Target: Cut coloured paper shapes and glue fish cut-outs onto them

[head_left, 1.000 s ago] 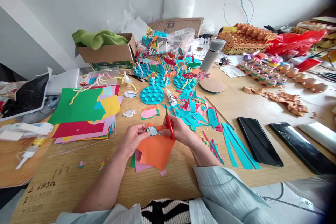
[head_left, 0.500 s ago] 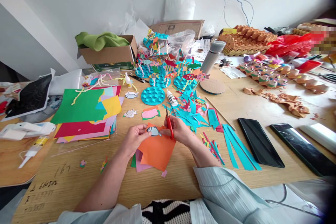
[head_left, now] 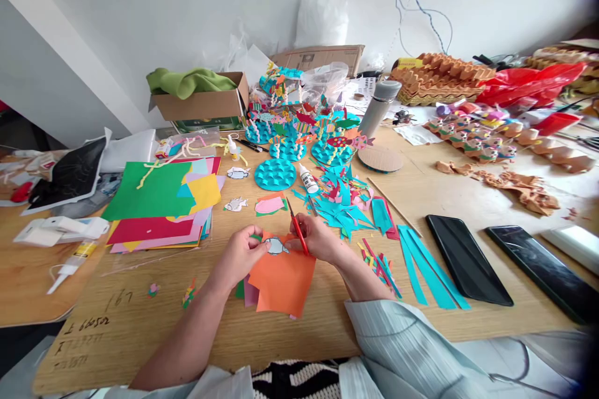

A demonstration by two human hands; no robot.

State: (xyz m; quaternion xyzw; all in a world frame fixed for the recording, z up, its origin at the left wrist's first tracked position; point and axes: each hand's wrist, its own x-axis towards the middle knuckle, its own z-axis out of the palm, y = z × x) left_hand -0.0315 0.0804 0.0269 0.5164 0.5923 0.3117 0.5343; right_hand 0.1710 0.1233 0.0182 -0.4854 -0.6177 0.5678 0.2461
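My left hand (head_left: 240, 254) pinches the left edge of an orange paper sheet (head_left: 283, 280) and the small grey-and-white fish cut-out (head_left: 276, 245) lying on its top edge. My right hand (head_left: 317, 238) grips red-handled scissors (head_left: 296, 230), whose blades point up and away from me just right of the fish. Both hands are closed and sit close together above the wooden table (head_left: 327, 330). Pink and green paper scraps (head_left: 244, 292) stick out under the orange sheet.
A stack of coloured paper (head_left: 159, 206) lies to the left, turquoise strips (head_left: 421, 262) and scraps to the right, a glue bottle (head_left: 307, 179) and blue craft discs (head_left: 275, 174) beyond. Two black phones (head_left: 468, 260) lie at right. A cardboard box (head_left: 201, 103) stands behind.
The camera has tilted a little, shifting the scene down and right. The scissors have tipped slightly left; both hands keep their hold on the paper and scissors.
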